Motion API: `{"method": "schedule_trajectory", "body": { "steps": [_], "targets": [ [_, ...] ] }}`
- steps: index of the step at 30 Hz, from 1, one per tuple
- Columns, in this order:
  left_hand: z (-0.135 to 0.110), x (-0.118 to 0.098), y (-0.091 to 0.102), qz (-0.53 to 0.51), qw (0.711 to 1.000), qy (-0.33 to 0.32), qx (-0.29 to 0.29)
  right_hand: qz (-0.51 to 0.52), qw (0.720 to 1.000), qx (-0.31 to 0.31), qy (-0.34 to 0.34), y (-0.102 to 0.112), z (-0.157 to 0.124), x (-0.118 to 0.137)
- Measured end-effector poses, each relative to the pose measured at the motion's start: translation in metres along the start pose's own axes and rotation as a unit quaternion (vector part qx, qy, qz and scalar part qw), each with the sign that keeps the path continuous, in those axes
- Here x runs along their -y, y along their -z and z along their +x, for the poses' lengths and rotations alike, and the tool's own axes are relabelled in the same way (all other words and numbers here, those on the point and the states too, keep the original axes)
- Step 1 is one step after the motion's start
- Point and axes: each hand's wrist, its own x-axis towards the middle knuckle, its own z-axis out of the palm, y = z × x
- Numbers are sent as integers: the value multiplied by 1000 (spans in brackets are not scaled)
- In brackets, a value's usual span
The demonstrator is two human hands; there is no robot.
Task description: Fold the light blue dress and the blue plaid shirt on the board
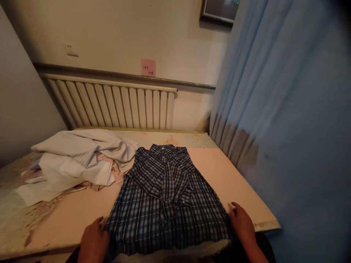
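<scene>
A dark blue and black plaid shirt (175, 219) lies spread out, its collar at the far end and its hem toward me. Both sleeves are folded in over the front, crossing near the middle. My left hand (94, 239) is at the near left corner of the hem, its fingers curled at the fabric edge. At the near right corner, my right hand (242, 221) is also closed at the shirt's edge, the thumb side toward the cloth. Each fingertip grip is partly hidden and slightly blurred.
A heap of pale striped and white clothes (82, 157) lies left of the shirt on the peach-covered table (214, 164). A blue curtain (287, 128) hangs along the right side. Behind the table are a radiator (117, 106) and a wall with a pink note (148, 68).
</scene>
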Motion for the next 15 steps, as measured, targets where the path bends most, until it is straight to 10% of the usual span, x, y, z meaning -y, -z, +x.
{"method": "schedule_trajectory", "body": {
  "steps": [6,15],
  "targets": [
    [-4,-45,-31,11,978,-207,-27,88,993,51,60,-13,11,69],
    [13,-101,-96,-9,959,-282,8,153,982,75,81,-60,35,153]
  ]
}}
